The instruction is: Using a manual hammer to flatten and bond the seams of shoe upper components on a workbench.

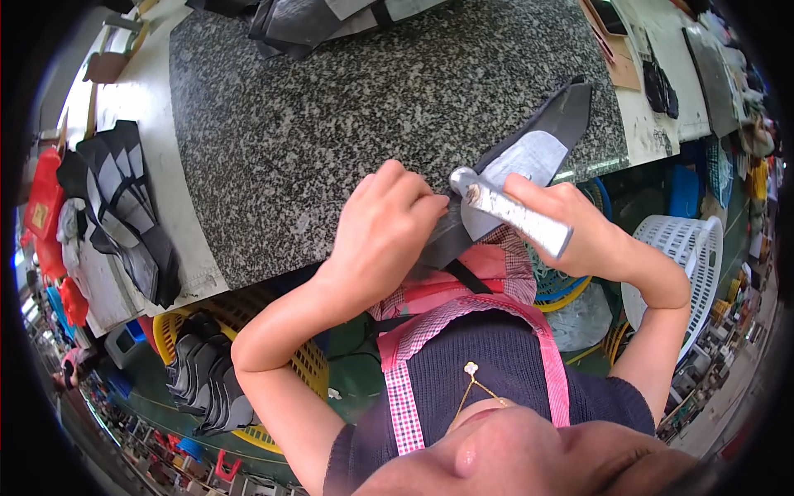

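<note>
A black leather piece with a pale grey lining patch [529,157], shaped like a shoe upper, lies slantwise over the near right edge of the speckled stone slab [347,107]. My left hand [385,223] is closed, its fingers pinching the near edge of this piece. In my right hand [579,223] is a silver metal hammer [509,207], its rounded end over the piece close to my left fingertips. The hammer's grip is mostly hidden by my right fingers.
Stacked black and grey pieces [124,207] lie on the table at left, with more [322,25] at the slab's far edge. Below the table stand a yellow basket [310,364] of dark pieces and a white basket [703,248]. A phone [608,16] rests at far right.
</note>
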`<action>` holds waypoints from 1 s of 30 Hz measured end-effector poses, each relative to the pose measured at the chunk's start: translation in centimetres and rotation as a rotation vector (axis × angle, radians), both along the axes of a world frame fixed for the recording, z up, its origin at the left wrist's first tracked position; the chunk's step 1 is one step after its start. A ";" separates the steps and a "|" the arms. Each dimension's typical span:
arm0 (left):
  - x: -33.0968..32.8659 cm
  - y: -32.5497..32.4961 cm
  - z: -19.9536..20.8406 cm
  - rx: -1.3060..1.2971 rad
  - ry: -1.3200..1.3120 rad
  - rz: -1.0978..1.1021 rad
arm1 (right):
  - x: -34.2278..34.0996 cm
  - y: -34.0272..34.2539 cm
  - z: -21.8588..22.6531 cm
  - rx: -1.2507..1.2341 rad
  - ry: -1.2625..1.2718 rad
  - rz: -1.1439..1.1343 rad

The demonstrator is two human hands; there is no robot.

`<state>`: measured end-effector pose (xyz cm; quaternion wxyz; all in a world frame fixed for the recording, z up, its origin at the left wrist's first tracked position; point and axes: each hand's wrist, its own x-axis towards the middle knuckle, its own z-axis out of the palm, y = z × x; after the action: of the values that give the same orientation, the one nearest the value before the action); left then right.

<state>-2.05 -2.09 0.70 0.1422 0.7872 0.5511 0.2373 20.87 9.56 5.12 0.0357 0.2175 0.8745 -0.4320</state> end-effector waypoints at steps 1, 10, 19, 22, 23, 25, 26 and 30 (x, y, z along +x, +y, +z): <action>-0.2 -0.1 0.1 -0.102 -0.126 0.035 | -0.4 0.4 0.6 -0.064 -0.024 -0.047; -1.1 -1.1 -0.4 0.121 0.061 -0.047 | -0.7 -1.1 -0.4 -0.009 -0.003 0.087; -1.7 -2.1 -1.2 0.107 -0.017 0.019 | -2.0 -1.1 1.0 -0.134 0.150 -0.039; -2.1 -1.7 -1.1 0.080 -0.181 0.065 | -1.9 -1.4 0.5 -0.056 -0.066 0.098; -2.2 -2.0 -1.0 0.035 -0.192 0.081 | -2.1 -1.1 0.6 -0.104 -0.087 0.044; -2.1 -2.7 -1.5 0.073 -0.156 0.083 | -2.5 -0.4 0.7 -0.086 0.003 -0.024; -2.0 -3.2 -1.5 0.071 -0.154 0.093 | -2.5 -0.4 0.9 -0.090 0.005 -0.014; -1.6 -4.3 -1.4 0.147 0.044 0.102 | -2.4 -1.7 1.6 -0.041 0.069 0.105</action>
<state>-3.69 -6.40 -0.66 0.0597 0.7714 0.5746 0.2668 18.48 7.88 6.76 0.0324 0.1557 0.8764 -0.4545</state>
